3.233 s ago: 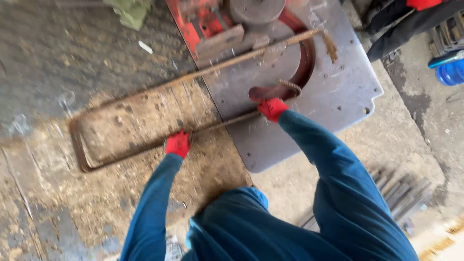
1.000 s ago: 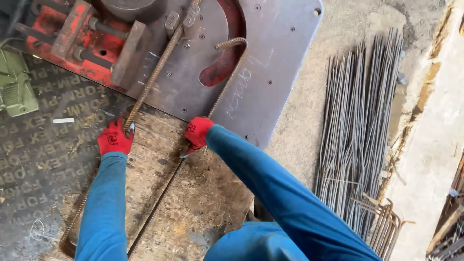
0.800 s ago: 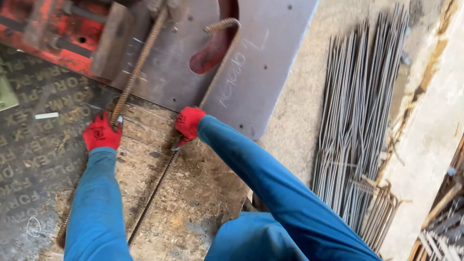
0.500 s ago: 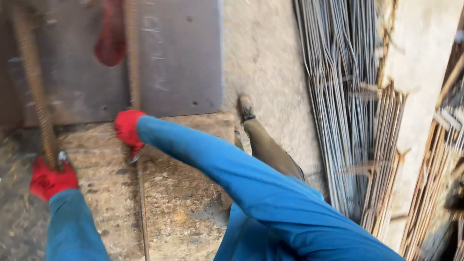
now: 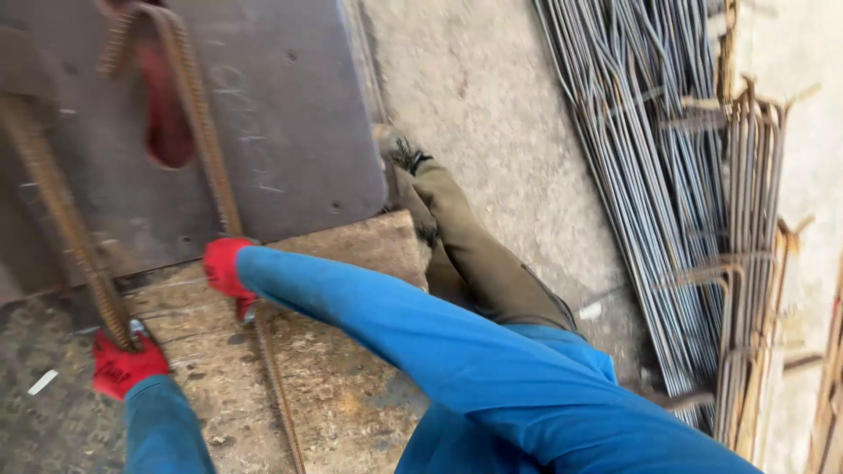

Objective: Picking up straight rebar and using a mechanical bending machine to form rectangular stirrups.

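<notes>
Head view shows the left hand (image 5: 123, 364), red-gloved, closed around one leg of a bent rebar (image 5: 66, 228) at eight o'clock, while the right hand (image 5: 226, 268) grips the other leg near centre-left. Both legs run up over the grey steel plate (image 5: 290, 132) toward eleven o'clock; a rebar bundle (image 5: 667, 219) lies on concrete at three o'clock.

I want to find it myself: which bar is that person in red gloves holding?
Start at the big grey steel plate. A rusty ribbed steel bar bends in a hook over it, and both red-gloved hands, left hand and right hand, grip it. The grey rods on the floor lie untouched.
</notes>
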